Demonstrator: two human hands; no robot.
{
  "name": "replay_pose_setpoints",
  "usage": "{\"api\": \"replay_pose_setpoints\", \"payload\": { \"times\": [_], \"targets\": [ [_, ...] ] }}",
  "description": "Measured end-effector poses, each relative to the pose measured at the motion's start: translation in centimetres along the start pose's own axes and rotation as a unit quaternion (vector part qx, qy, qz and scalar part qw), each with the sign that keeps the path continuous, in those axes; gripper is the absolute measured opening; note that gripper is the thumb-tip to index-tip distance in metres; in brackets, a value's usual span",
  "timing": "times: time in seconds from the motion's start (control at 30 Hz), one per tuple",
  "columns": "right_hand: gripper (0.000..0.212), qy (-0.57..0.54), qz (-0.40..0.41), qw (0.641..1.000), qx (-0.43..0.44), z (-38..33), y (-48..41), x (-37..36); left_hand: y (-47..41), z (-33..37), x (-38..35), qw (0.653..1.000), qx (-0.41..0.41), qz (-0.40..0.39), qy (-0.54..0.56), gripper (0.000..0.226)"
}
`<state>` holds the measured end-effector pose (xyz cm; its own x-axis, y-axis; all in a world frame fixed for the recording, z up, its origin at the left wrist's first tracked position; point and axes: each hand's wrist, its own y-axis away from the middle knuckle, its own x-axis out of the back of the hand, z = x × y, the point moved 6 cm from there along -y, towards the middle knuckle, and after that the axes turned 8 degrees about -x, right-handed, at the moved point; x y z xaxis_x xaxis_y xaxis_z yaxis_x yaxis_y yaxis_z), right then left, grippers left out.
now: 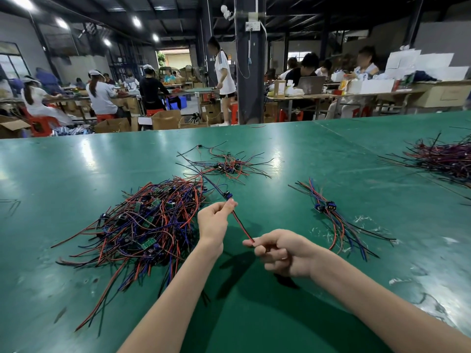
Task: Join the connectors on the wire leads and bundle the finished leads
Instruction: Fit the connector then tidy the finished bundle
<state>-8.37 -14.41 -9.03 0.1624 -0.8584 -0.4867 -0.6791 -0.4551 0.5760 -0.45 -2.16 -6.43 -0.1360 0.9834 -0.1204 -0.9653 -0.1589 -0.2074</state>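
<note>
Four wire piles (142, 225) litter the glossy green table (76, 161) before seated workers (102, 95).

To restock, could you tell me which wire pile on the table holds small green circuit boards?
The biggest pile, just left of the left hand; the smaller pile behind it, the small bundle and the far-right heap show none.
</note>
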Motion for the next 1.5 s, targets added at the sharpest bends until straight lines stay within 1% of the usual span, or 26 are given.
{"api": "replay_pose_setpoints", "payload": {
  "times": [0.07, 0.17, 0.27, 0.33, 0.4, 0.47, 0.53, 0.67, 0.8, 0.9, 1.03, 1.1, 1.23, 1.37, 1.47, 1.5],
  "targets": [
    [0.02, -0.031, -0.011, 0.999, -0.019, 0.0, 0.0, 0.1, 0.0, 0.4, -0.1, 1.0, 0.006, 0.0, 0.023, 0.015],
    [0.019, -0.01, -0.033, 0.998, -0.044, 0.3, 0.2, -0.2, 0.1, 0.8, -0.4, 0.999, 0.01, -0.008, 0.043, 0.013],
    [0.021, 0.014, -0.071, 0.996, -0.057, 0.4, 0.5, -0.8, 0.3, 1.1, -0.5, 0.999, 0.004, -0.012, 0.05, 0.012],
    [0.02, 0.057, -0.094, 0.994, -0.028, 0.1, 0.9, -1.2, 0.2, 1.3, -0.5, 0.998, 0.002, -0.013, 0.058, 0.012],
    [0.02, 0.111, -0.108, 0.988, 0.024, -0.3, 1.4, -1.5, -0.1, 1.6, -0.3, 0.996, 0.008, 0.0, 0.086, 0.012],
    [0.02, 0.16, -0.107, 0.977, 0.086, -0.7, 1.7, -1.9, -0.4, 1.8, 0.1, 0.994, 0.012, 0.016, 0.112, 0.012],
    [0.018, 0.206, -0.099, 0.965, 0.131, -0.9, 1.8, -2.3, -0.5, 1.8, 0.3, 0.993, 0.014, 0.019, 0.116, 0.011],
    [0.017, 0.245, -0.106, 0.95, 0.161, -1.1, 2.1, -2.5, -0.5, 1.7, 0.5, 0.992, 0.02, 0.021, 0.12, 0.01],
    [0.018, 0.253, -0.112, 0.949, 0.148, -1.1, 2.2, -2.3, -0.7, 1.7, 0.8, 0.993, 0.02, 0.027, 0.115, 0.012],
    [0.017, 0.254, -0.082, 0.957, 0.115, -0.8, 1.6, -2.0, -0.6, 1.6, 1.0, 0.993, 0.02, 0.032, 0.108, 0.012],
    [0.022, 0.174, -0.061, 0.981, 0.065, -0.9, 1.0, -1.0, -0.5, 1.7, 1.0, 0.994, 0.018, 0.037, 0.096, 0.012],
    [0.023, 0.154, -0.065, 0.984, 0.061, -1.1, 1.1, -0.7, -0.5, 1.8, 1.0, 0.994, 0.011, 0.039, 0.1, 0.012],
    [0.02, 0.198, -0.077, 0.974, 0.081, -1.0, 1.1, -1.3, -0.7, 2.0, 1.2, 0.993, -0.001, 0.047, 0.112, 0.011],
    [0.018, 0.222, -0.068, 0.97, 0.072, -0.7, 0.7, -1.2, -0.5, 2.0, 1.1, 0.994, -0.011, 0.038, 0.105, 0.012],
    [0.015, 0.252, -0.075, 0.962, 0.078, -0.9, 1.1, -1.0, -0.5, 1.9, 0.8, 0.991, -0.001, 0.027, 0.128, 0.013],
    [0.018, 0.273, -0.082, 0.956, 0.076, -1.1, 1.3, -1.0, -0.6, 1.9, 0.8, 0.99, 0.005, 0.024, 0.137, 0.013]
  ]
}}
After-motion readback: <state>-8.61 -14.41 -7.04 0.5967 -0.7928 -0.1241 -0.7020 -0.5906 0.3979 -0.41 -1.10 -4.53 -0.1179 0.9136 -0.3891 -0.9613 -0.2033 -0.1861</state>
